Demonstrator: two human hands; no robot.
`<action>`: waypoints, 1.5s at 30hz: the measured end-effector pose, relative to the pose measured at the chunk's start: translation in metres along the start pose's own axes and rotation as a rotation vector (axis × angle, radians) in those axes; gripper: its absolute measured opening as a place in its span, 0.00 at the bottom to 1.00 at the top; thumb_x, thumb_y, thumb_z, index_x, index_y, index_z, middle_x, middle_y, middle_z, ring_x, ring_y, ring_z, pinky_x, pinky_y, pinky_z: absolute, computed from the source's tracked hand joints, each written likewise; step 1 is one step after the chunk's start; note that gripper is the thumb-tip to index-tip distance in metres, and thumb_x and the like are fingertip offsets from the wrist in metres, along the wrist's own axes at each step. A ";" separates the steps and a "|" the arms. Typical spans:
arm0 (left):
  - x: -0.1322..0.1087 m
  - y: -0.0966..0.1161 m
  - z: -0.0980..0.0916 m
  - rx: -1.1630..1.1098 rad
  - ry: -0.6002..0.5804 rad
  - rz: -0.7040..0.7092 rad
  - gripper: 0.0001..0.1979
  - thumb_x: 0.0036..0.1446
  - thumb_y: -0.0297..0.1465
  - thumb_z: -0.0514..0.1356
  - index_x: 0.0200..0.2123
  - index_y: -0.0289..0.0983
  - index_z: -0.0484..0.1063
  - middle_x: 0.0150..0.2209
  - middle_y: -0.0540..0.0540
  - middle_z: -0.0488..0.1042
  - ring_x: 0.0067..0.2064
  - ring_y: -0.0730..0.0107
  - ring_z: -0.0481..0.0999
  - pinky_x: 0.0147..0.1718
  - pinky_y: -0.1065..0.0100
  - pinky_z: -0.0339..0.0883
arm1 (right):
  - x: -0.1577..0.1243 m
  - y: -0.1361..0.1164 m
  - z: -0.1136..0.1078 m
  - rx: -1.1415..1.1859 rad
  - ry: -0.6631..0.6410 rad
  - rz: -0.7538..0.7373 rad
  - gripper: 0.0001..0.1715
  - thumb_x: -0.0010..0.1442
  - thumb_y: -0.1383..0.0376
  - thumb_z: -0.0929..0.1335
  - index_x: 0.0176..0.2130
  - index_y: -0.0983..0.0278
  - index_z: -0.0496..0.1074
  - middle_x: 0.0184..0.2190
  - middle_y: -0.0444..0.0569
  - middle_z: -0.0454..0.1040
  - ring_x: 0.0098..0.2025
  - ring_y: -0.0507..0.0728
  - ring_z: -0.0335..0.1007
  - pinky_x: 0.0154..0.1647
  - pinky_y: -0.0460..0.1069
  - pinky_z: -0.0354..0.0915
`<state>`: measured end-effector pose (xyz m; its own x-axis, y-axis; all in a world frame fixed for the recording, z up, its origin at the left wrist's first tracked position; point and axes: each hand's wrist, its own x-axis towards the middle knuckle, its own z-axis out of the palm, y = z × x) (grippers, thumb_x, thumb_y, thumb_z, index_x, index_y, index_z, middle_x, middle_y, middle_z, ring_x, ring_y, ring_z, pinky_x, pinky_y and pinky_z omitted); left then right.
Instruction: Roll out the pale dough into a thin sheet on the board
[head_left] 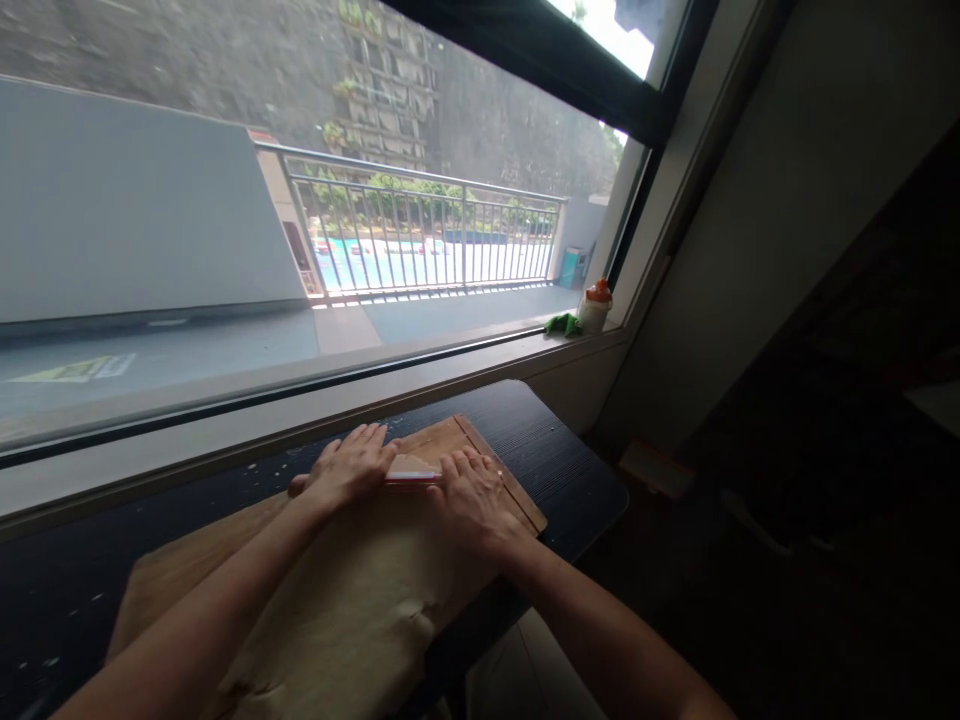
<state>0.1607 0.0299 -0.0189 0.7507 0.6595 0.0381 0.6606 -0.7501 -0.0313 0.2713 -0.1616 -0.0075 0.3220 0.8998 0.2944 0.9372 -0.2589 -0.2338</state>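
A wide, pale sheet of dough (352, 590) lies on a wooden board (199, 540) and hangs past its near edge, with a tear or fold near its right side. Across the dough's far part runs a rolling pin (412, 478), mostly hidden under my hands; a pale strip with a red line shows between them. My left hand (356, 460) lies over the pin's left part, fingers stretched forward. Over its right part rests my right hand (472, 495), palm down, with slightly bent fingers. Neither hand visibly wraps round the pin.
The board stands on a dark table (525, 430) with white specks, set against a window sill (480, 365). A white container with an orange top (596, 305) and a green cloth-like thing (562, 324) sit on the sill. Dark floor lies to the right.
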 end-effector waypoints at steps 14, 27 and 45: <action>-0.026 0.055 -0.012 -0.095 0.162 0.205 0.26 0.62 0.40 0.40 0.57 0.36 0.61 0.59 0.43 0.60 0.62 0.61 0.53 0.60 0.55 0.42 | -0.066 0.020 -0.005 0.025 -0.012 -0.001 0.26 0.63 0.62 0.54 0.59 0.64 0.57 0.58 0.50 0.59 0.62 0.58 0.47 0.60 0.56 0.49; -0.091 0.024 -0.010 -0.061 0.076 0.320 0.28 0.62 0.42 0.40 0.61 0.34 0.53 0.63 0.44 0.51 0.64 0.61 0.46 0.61 0.56 0.39 | -0.114 -0.008 -0.001 0.047 0.025 -0.254 0.31 0.63 0.62 0.55 0.63 0.64 0.46 0.63 0.48 0.48 0.64 0.56 0.39 0.62 0.54 0.50; -0.173 -0.006 -0.008 0.012 0.314 0.213 0.21 0.61 0.35 0.48 0.55 0.37 0.62 0.53 0.42 0.68 0.56 0.60 0.62 0.58 0.51 0.44 | -0.062 -0.003 0.005 0.061 0.055 -0.414 0.23 0.62 0.68 0.58 0.56 0.63 0.60 0.55 0.50 0.64 0.61 0.57 0.51 0.59 0.55 0.51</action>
<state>0.0266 -0.0798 -0.0170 0.8334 0.4406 0.3337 0.4915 -0.8669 -0.0830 0.2473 -0.2151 -0.0298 -0.0719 0.9028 0.4240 0.9799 0.1432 -0.1389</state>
